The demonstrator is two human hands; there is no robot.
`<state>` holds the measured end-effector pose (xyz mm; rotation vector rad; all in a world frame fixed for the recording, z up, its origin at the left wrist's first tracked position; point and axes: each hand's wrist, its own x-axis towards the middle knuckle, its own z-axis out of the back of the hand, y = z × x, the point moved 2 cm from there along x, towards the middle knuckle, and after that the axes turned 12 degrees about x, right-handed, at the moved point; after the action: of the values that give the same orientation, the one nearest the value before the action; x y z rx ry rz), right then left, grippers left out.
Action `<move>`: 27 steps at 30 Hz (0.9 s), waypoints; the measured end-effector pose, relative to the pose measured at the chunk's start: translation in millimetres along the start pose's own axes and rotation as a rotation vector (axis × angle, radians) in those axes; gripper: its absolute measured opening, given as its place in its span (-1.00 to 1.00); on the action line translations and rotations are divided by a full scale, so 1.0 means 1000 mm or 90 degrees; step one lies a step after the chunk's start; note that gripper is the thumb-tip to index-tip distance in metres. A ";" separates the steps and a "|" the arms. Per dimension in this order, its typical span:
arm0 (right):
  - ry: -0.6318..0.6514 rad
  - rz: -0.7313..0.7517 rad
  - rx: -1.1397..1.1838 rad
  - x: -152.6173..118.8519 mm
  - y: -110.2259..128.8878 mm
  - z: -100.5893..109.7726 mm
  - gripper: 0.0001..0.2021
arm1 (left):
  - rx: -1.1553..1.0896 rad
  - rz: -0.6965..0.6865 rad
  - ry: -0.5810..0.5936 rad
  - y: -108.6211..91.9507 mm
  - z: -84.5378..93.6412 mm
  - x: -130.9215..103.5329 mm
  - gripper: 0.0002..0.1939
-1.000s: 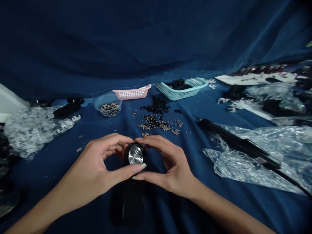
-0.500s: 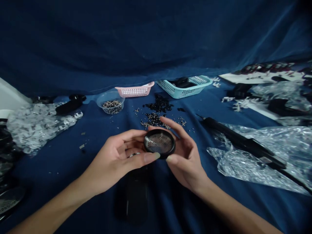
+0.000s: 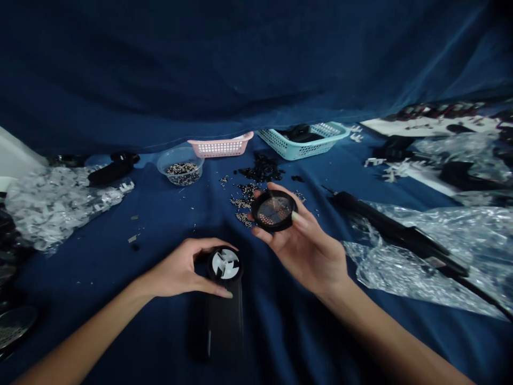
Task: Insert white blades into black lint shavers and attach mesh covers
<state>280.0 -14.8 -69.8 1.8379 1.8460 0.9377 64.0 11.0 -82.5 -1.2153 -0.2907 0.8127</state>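
Observation:
My left hand [image 3: 190,272] is curled round the round head of a black handheld device [image 3: 225,315], thumb on the near side and fingers on the far side. A white fan wheel [image 3: 225,264] shows inside that head, and the dark handle stretches toward me. Up and to the right, my right hand [image 3: 304,240] holds a round black perforated cover [image 3: 274,210] by its rim, tilted, with skin showing through its holes. The cover is apart from the device. Small screws [image 3: 243,203] lie scattered on the blue cloth just beyond the cover.
A clear bowl of screws [image 3: 182,170], a pink basket [image 3: 222,147] and a turquoise basket [image 3: 304,149] stand at the back. Small black parts [image 3: 262,168] lie before them. An electric screwdriver [image 3: 396,230] rests on plastic wrap at right. White parts [image 3: 60,203] fill a bag at left.
Both hands were on the round cover. The right hand has carried it up and right, while the left has let go and moved down to the device, uncovering its white fan wheel.

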 end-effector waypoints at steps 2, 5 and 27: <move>0.020 -0.013 -0.032 -0.001 -0.001 -0.001 -0.59 | -0.047 -0.011 -0.026 0.002 0.001 0.000 -0.32; 0.072 -0.003 -0.115 -0.003 -0.002 -0.004 -0.52 | -0.217 0.004 -0.052 0.004 0.002 -0.003 -0.31; 0.323 0.136 -0.677 -0.014 0.005 -0.021 -0.40 | -0.361 0.070 -0.303 -0.019 -0.040 -0.030 -0.73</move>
<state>270.7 -32.9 -54.5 1.1535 0.9441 2.0741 74.8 -40.4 -72.9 -1.5594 -0.8957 1.1597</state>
